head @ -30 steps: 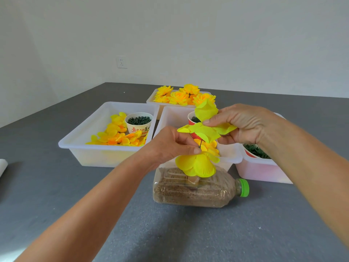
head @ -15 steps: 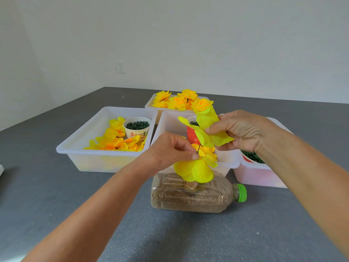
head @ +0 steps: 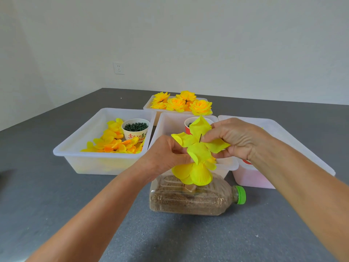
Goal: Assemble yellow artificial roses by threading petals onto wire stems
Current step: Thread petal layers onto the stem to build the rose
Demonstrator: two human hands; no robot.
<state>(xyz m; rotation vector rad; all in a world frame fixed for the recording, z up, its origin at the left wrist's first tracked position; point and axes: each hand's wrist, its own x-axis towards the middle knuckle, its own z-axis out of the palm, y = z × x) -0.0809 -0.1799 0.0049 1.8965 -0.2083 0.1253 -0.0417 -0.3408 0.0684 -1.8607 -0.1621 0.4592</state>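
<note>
Since a moment ago, both hands have been sinking, flattening the four-lobed petal layer (head: 198,143) so the wire stem (head: 200,138) is poking up through its centre. That stem is standing nearly upright above a plastic bottle (head: 188,200) lying on its side on the worktop (head: 56,195), with one fuller petal cluster (head: 192,173) sitting lower on it. The left hand (head: 164,156) is pinching the layer's left edge and the right hand (head: 232,137) is pinching beside the wire tip, with the layer lying between them, in front of four white trays.
</note>
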